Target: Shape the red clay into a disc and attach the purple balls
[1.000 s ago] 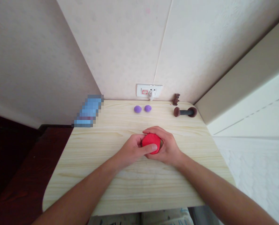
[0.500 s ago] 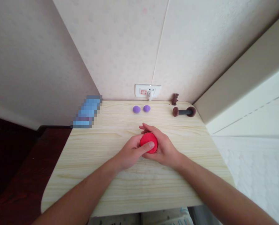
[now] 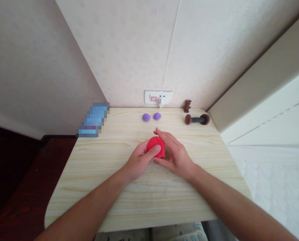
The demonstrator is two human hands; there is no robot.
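A thick round red disc, which looks like modelling clay, is between my hands above the middle of the table. My left hand is closed on its left side, with the thumb lying across the top face and the fingers hidden behind. Around the right edge curves my right hand. Its long fingers touch the disc's upper right and its thumb the lower right, with a gap at the palm. Beyond the hands, two small purple lumps lie side by side on the table.
The pale wood-grain table meets the wall at the back. A dumbbell-shaped object with brown ends lies at the back right, below a small brown figurine. A pixelated blue item is at the left edge. A plug sits in the wall socket.
The red disc has shifted slightly up and left with my left hand. My right palm has drawn back from its edge, leaving a gap, and the right fingers have straightened.
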